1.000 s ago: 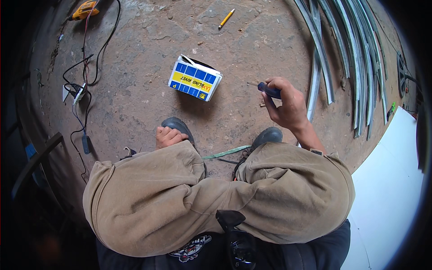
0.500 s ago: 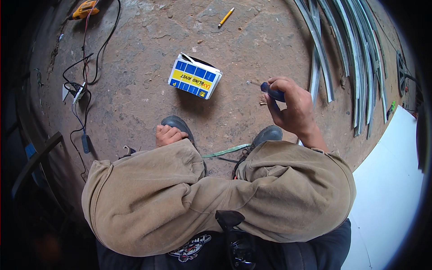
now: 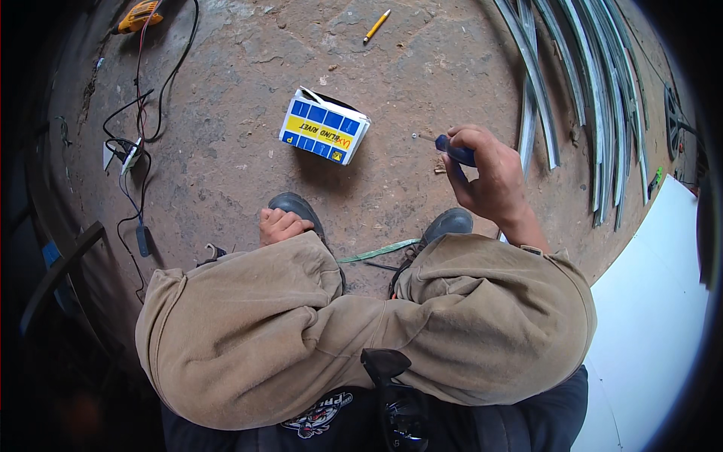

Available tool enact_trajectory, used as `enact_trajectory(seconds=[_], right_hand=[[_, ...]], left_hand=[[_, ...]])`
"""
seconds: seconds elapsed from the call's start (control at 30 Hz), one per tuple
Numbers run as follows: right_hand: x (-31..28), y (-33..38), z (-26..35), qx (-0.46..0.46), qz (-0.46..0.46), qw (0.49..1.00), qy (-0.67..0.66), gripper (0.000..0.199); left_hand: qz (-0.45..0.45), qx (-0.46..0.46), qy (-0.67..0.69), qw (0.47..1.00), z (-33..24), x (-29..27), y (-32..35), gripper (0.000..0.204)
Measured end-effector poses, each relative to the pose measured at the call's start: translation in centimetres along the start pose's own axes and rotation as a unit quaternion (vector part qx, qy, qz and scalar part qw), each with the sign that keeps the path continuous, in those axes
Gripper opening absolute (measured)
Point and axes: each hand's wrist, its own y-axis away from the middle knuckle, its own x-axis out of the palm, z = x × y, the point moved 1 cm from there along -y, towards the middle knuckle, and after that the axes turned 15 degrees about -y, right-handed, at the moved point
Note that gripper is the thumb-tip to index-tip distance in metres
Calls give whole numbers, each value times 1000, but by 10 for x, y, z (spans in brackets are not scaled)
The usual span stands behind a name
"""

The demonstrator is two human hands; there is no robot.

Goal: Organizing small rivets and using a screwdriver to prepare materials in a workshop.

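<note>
My right hand is closed around the dark blue handle of a screwdriver, over the floor at the right of the box. Its thin shaft points left; a small bright piece shows at the end, too small to make out. Beside my left shoe, my left hand has its fingers curled and pressed together. Whatever they hold, if anything, is hidden. Ahead, between my hands, a white, blue and yellow cardboard box of blind rivets stands on the floor with its top flap partly raised.
A yellow pencil-like stick lies farther off. Long metal strips are bunched at the right, near a white sheet. At the left are an orange power tool and black cables. A green strap lies between my shoes.
</note>
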Motion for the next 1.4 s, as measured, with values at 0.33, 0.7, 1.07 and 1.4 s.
enact_trajectory(seconds=[0.33, 0.7, 1.07, 1.4], right_hand=[[20, 14, -43, 20, -86, 996, -29, 32], [4, 1, -12, -21, -69, 997, -15, 35], [24, 14, -42, 10, -79, 996, -27, 34], [2, 0, -9, -44, -101, 994, -19, 35]], left_hand=[[-4, -4, 7, 1000, -4, 2, -6, 22], [-5, -4, 7, 1000, -2, -1, -5, 23], [-7, 1, 7, 1000, -2, -1, -5, 24], [-8, 0, -3, 1000, -2, 0, -3, 24]])
